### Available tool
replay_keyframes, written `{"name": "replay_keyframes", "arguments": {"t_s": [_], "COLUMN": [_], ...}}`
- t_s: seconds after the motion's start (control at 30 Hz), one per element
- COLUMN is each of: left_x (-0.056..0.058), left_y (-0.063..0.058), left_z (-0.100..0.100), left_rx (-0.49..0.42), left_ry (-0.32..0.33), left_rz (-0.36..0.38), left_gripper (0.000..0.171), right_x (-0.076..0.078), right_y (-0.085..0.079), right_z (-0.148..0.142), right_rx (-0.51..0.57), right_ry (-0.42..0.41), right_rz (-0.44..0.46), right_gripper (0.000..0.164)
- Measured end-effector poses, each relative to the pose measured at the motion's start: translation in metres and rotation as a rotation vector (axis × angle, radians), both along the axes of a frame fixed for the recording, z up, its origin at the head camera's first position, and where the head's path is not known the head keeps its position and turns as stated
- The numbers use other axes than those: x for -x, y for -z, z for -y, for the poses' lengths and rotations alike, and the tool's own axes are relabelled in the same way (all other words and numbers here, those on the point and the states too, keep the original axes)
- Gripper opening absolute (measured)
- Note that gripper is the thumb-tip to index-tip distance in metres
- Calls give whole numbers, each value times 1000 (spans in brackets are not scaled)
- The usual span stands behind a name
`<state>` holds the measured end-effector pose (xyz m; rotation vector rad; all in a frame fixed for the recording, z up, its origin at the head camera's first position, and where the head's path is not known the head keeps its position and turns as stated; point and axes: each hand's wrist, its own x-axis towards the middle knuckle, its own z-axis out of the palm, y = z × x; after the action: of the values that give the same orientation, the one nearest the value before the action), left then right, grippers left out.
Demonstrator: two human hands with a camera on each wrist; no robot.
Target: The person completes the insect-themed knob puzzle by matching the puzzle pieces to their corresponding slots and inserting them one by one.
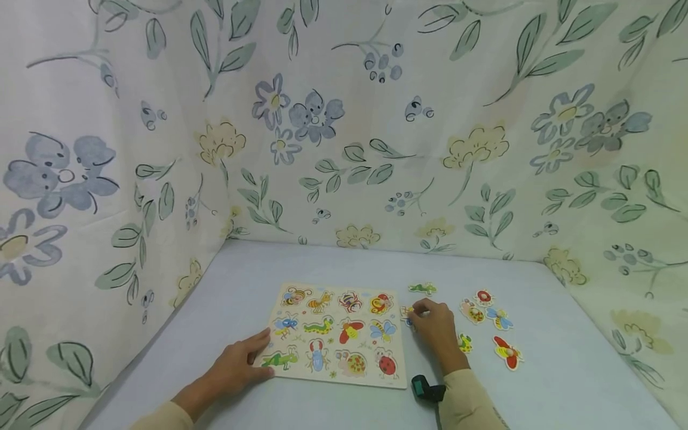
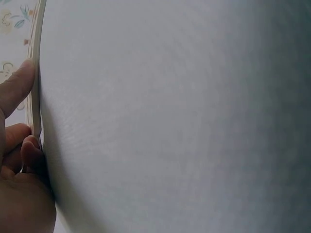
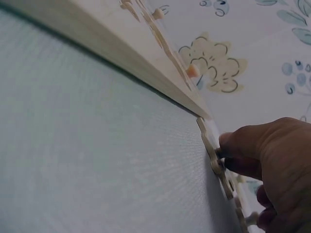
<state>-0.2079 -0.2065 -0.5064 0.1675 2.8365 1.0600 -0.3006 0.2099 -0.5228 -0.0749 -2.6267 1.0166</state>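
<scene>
A wooden insect puzzle board (image 1: 337, 381) with rows of colourful bugs lies flat on the table. My left hand (image 1: 239, 361) holds its lower left corner, thumb at the bottom and fingers along the side; the left wrist view shows fingers against the board's edge (image 2: 35, 97). Right of the board, my right hand (image 1: 432, 328) pinches a small puzzle piece (image 1: 405, 313) by its knob, thumb and forefinger together. In the right wrist view that wooden piece (image 3: 210, 145) appears edge-on, low over the table near the board's corner. My hand hides much of its picture.
Loose pieces lie to the right: a green caterpillar (image 1: 421, 288), a red bug (image 1: 484, 297), a snail (image 1: 473, 312), a blue-winged bee (image 1: 500, 319), a red-winged bug (image 1: 507, 353) and a green piece (image 1: 465, 343) partly behind my hand. Floral cloth (image 1: 344, 179) borders the table.
</scene>
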Motion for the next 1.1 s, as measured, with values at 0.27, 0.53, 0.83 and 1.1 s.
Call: {"name": "replay_keyframes", "arguments": {"t_s": [0.27, 0.53, 0.83, 1.1], "left_x": [-1, -3, -3, -2], "left_y": [-1, 2, 4, 2], "left_z": [2, 4, 4, 5], "left_rx": [-8, -7, -21, -43], "left_ry": [-5, -17, 7, 19], "left_rz": [-1, 17, 5, -6], "left_gripper": [83, 83, 81, 82], "right_x": [-3, -7, -10, -11], "right_y": [-5, -7, -9, -16], "right_z": [2, 4, 6, 10], "right_rx": [5, 4, -14, -48], "right_ry": [13, 4, -1, -35], "right_rz": [-31, -146, -296, -413], "right_gripper": [11, 15, 14, 12]}}
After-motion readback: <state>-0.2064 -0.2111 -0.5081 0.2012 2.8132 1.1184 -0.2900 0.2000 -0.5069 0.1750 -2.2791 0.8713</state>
